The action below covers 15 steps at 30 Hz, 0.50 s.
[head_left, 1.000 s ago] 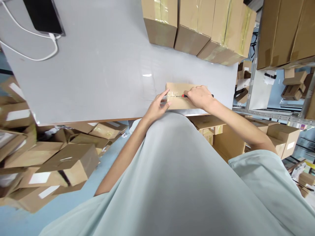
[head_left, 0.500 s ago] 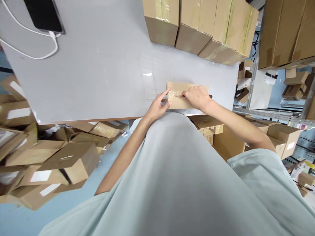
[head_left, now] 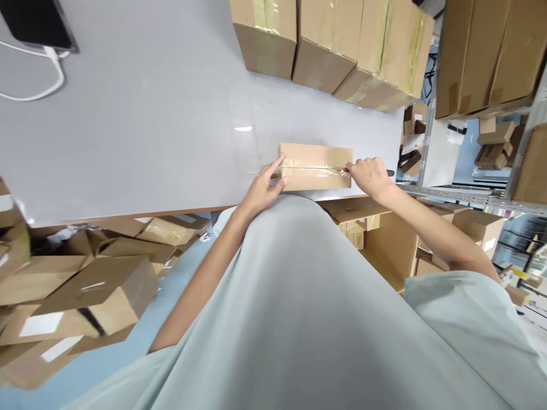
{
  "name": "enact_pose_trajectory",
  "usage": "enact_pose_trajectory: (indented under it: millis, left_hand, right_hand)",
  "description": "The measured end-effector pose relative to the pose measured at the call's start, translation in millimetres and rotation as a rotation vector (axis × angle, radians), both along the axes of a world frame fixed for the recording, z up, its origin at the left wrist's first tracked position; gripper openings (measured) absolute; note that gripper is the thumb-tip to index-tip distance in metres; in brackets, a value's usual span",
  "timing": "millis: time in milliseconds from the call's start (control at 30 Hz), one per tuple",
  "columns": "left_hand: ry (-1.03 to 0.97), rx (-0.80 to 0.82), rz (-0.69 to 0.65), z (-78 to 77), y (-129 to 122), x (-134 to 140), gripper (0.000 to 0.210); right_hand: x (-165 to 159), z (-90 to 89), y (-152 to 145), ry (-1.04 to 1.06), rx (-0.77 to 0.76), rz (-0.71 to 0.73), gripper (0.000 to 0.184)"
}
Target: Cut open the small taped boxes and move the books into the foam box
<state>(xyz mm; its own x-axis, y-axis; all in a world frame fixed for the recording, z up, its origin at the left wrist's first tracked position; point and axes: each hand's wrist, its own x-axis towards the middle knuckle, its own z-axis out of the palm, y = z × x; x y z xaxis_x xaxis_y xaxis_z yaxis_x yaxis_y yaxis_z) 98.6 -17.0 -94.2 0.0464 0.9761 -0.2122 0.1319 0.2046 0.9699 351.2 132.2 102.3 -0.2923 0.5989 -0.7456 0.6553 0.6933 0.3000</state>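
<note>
A small, long cardboard box (head_left: 316, 156) lies flat at the table's front edge, with clear tape along its middle seam. My left hand (head_left: 264, 187) holds its left end, thumb and a finger spread over the two corners. At the opposite end, my right hand (head_left: 371, 177) is wrapped around a box cutter (head_left: 390, 172) with a black handle and a bit of red near the tip. That tip meets the box's right end at the seam; the blade itself is too small to make out.
Taped cartons (head_left: 318, 62) stand in a row at the table's back right. A black phone (head_left: 36, 23) with a white cable (head_left: 53, 74) lies at far left. Cardboard boxes (head_left: 106, 285) pile up on the floor at left. Metal shelving (head_left: 427, 154) with boxes rises at right.
My right hand has drawn the box cutter rightwards along the seam, from near the box's left part to its right end. My left hand stays on the left end. The view has shifted slightly.
</note>
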Motion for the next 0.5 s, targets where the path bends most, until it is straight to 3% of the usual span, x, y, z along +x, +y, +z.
enact_pose_trajectory:
  millis: [167,333,433,500]
  left_hand:
    - [-0.019,-0.056,0.001,0.8,2,0,0.084]
    - [-0.083,-0.030,0.069,-6.7,0,-12,0.090]
    - [-0.122,-0.069,0.145,-18.7,-11,-32,0.094]
    - [-0.112,-0.099,0.210,-28.1,-19,-48,0.095]
  right_hand:
    - [39,-0.6,8,-0.046,0.067,-0.078,0.041]
    - [114,5.3,24,-0.174,0.145,-0.280,0.032]
    - [153,5.1,21,0.018,0.252,-0.476,0.032]
    - [158,-9.1,10,0.294,0.220,-0.673,0.039]
